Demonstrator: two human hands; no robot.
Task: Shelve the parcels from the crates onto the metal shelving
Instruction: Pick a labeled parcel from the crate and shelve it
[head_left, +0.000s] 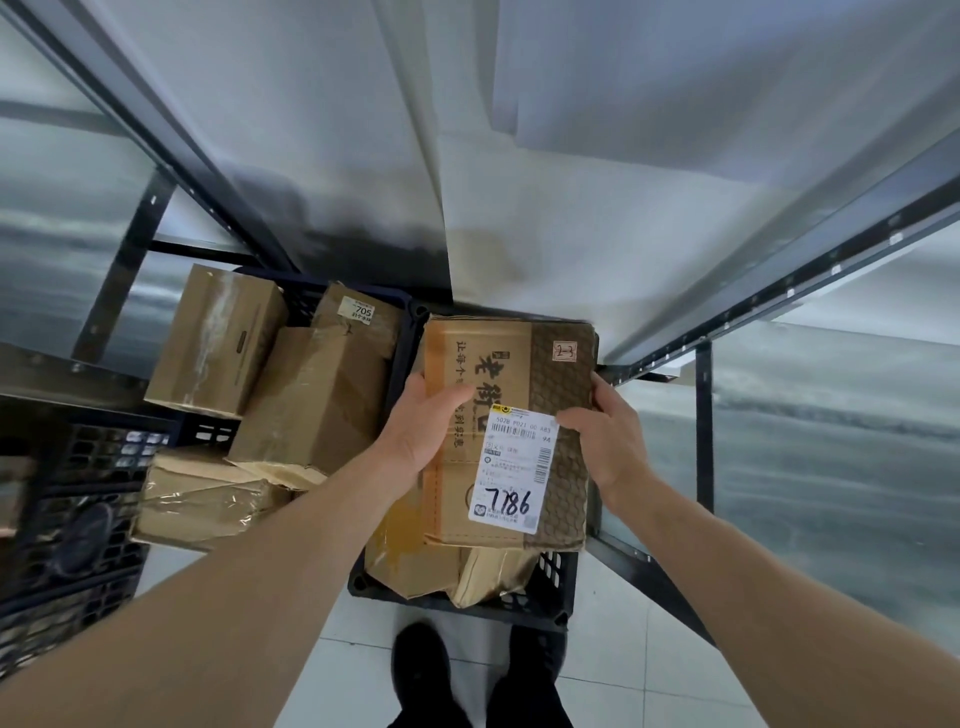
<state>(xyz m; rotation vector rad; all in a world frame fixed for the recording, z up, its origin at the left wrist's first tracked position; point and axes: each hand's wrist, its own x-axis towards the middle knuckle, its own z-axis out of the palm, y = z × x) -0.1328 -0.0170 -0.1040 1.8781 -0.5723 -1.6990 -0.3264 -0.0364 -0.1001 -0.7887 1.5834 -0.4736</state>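
Note:
A flat brown cardboard parcel (511, 374) with a white label reading 7186 is held up over a dark plastic crate (550, 587). My left hand (421, 426) grips its left edge, thumb on top. My right hand (605, 431) grips its right edge, thumb on the label. More brown parcels (441, 561) lie in that crate beneath it. The metal shelving (779, 244) runs overhead and to the right, with pale shelf boards and dark rails.
Left of the held parcel, several taped cardboard boxes (306, 400) are piled in another dark crate (306, 296). A further black crate (67, 519) sits at far left. Shelf uprights (704, 431) stand right and left. My shoes (421, 670) are on the tiled floor.

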